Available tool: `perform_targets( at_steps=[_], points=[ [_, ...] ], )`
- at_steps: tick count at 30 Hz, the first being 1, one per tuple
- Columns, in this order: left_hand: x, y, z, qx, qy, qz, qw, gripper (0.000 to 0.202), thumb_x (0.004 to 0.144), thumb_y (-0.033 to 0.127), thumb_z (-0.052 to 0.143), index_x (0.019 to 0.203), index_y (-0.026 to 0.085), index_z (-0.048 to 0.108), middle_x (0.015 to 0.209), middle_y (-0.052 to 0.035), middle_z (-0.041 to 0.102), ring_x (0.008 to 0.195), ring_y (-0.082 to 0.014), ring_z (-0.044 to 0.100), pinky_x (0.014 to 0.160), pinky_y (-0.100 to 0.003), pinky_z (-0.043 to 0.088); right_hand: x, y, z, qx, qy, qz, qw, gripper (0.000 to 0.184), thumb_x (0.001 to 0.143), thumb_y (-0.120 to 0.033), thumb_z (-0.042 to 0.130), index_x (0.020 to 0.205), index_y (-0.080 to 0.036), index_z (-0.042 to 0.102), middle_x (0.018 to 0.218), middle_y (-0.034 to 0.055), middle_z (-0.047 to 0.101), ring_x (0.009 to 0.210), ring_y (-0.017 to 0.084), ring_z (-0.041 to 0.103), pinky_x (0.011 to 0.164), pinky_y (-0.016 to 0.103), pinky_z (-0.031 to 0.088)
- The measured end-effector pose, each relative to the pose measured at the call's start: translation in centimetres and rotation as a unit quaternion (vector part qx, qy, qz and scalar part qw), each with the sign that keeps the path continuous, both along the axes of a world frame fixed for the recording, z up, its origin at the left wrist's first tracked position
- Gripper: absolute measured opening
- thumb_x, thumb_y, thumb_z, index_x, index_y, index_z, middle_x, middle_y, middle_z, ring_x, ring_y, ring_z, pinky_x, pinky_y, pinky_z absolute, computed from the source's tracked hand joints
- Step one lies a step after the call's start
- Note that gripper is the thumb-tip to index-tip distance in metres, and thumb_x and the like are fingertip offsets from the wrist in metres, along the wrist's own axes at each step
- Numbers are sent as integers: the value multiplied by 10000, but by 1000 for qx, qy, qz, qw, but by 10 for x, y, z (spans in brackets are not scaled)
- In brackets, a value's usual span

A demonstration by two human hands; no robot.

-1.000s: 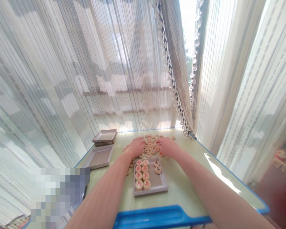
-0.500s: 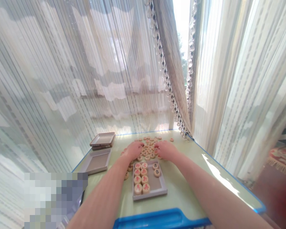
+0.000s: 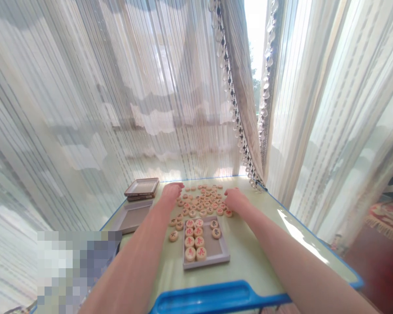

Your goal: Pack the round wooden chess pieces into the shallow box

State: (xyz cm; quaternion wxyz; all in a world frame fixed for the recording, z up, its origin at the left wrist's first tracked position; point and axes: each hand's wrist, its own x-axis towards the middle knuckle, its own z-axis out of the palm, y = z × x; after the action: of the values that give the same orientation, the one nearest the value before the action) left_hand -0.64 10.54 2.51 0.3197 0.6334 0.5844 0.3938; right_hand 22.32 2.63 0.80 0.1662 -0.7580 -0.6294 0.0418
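Observation:
Many round wooden Chinese chess pieces [image 3: 201,203] lie scattered over the far middle of the pale green table, marked in red or black. My left hand [image 3: 173,191] is at their left edge, fingers stretched out to the right and holding nothing that shows. At the right edge of the spread is my right hand [image 3: 235,199], its fingers loosely bent and apart, near a red-marked piece [image 3: 228,213]. Nearer to me lies a shallow grey box [image 3: 212,263]. Two columns of red-marked pieces [image 3: 194,240] fill its left side; two black-marked pieces [image 3: 215,229] are at its upper right.
An open tray [image 3: 132,216] lies on the left, partly behind my left forearm. Stacked trays [image 3: 142,187] stand behind it. The table has a blue edge with a blue trough [image 3: 203,297] at the front. Curtains [image 3: 183,131] hang along the far side.
My hands have moved apart, the left one to the left and the right one slightly right. More of the scattered pieces now show between them. The boxed pieces stayed as they were.

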Motion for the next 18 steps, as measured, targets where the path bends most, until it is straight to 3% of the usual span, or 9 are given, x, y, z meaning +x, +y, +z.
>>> perform_targets(
  at_steps=[4,7,10,14,18],
  points=[
    [-15,4,6,-45,-11,44,998,297,784,189,449,1033,150,606,1027,-100,671,736,-126,636,569,-188,469,-7,-1,0,-8,2,32,999,348,738,-81,479,1029,-161,652,995,112,680,942,236,612,766,293,449],
    [-18,1,5,-50,108,48,992,294,738,199,504,997,162,638,927,-99,691,649,-155,622,529,-236,440,-12,-5,1,-2,-2,66,998,340,758,-95,470,1032,-179,654,1028,92,676,969,216,603,791,274,436],
    [-15,-4,5,-17,205,46,978,279,685,160,535,923,170,680,899,-96,693,741,-193,628,604,-267,445,-14,-9,1,3,-6,83,997,342,777,-100,448,1043,-166,652,1037,99,674,966,210,604,802,274,431],
    [-6,-13,7,55,305,-11,951,288,643,160,561,891,198,701,941,-69,693,887,-193,609,725,-248,436,-14,-9,1,13,-7,89,996,346,766,-97,452,1035,-165,659,1029,100,678,966,212,605,806,277,428],
    [0,-21,5,51,364,-99,925,164,642,283,589,740,231,710,764,-23,698,732,-160,613,654,-229,427,-14,-8,2,22,-6,82,996,344,764,-104,440,1021,-159,663,1019,109,680,956,226,608,794,292,432]
  ],
)
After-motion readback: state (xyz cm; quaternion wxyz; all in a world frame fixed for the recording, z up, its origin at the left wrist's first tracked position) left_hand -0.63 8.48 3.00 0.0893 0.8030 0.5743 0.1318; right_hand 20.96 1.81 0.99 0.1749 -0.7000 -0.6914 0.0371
